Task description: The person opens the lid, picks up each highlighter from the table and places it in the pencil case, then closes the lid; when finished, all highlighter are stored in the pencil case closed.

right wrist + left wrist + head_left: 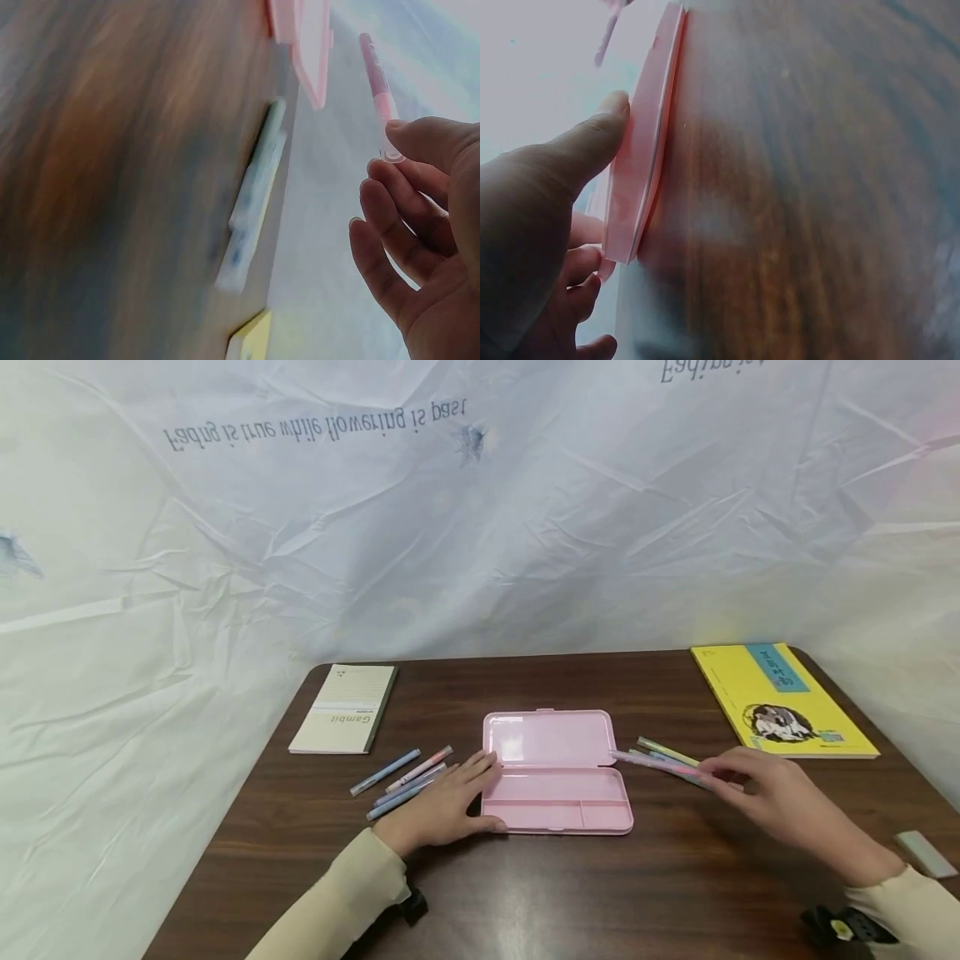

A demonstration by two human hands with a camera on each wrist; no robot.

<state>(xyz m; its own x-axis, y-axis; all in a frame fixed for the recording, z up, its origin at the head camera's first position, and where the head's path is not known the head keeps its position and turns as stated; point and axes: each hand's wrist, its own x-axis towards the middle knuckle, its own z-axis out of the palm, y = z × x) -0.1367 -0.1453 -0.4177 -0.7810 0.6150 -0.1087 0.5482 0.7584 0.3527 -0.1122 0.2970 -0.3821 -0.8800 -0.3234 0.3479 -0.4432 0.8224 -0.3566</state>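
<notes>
A pink pencil case (555, 787) lies with its lid up in the middle of the table, its tray split into compartments. My left hand (450, 797) rests against its left side, fingers extended at the edge and thumb near the front corner. In the left wrist view the thumb (592, 142) touches the case wall. My right hand (772, 789) pinches a pink pen (379, 90) by one end between thumb and fingers. The pen is raised, its other end pointing left to the lid's right edge in the head view. Below it lie several pens (255, 180), yellow-green and blue.
Left of the case several blue, pink and purple pens (386, 772) lie on the table (525, 893). A cream notebook (341, 710) sits at the back left, a yellow book (780, 702) at the back right. A grey-white eraser-like block (926, 853) lies at the right edge.
</notes>
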